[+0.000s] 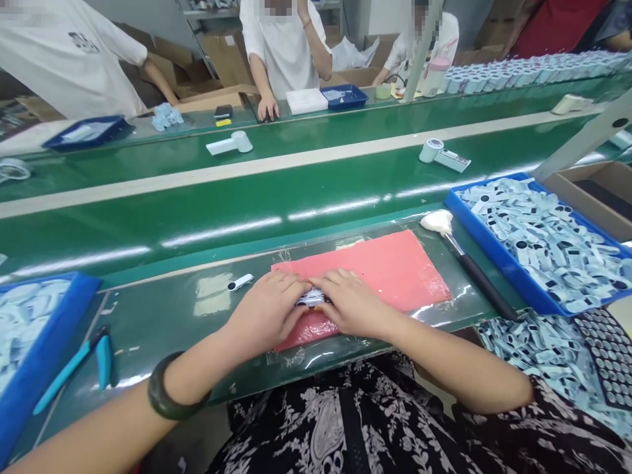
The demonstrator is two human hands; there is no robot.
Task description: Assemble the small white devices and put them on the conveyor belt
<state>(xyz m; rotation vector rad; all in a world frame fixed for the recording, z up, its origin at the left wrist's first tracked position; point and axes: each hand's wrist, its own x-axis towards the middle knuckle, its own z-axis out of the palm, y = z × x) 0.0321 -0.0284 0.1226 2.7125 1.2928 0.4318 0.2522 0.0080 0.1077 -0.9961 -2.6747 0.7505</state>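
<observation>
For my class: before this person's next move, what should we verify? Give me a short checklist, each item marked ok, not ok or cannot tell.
1. Both hands on the part: ok. The left hand and right hand hold the small part between them.
2. Part fully visible: not ok. Fingers cover its ends.
3. Part resting on the pink pad: cannot tell. The hands hide any contact.
4. Mallet apart from the hands: ok. It lies right of the pad.
5. Pliers closed: not ok. Their handles are spread.

Teal-handled pliers point(103, 360) lie near the left edge of the green counter point(153, 322), a black-handled, white-headed mallet point(473, 271) along its right edge.
</observation>
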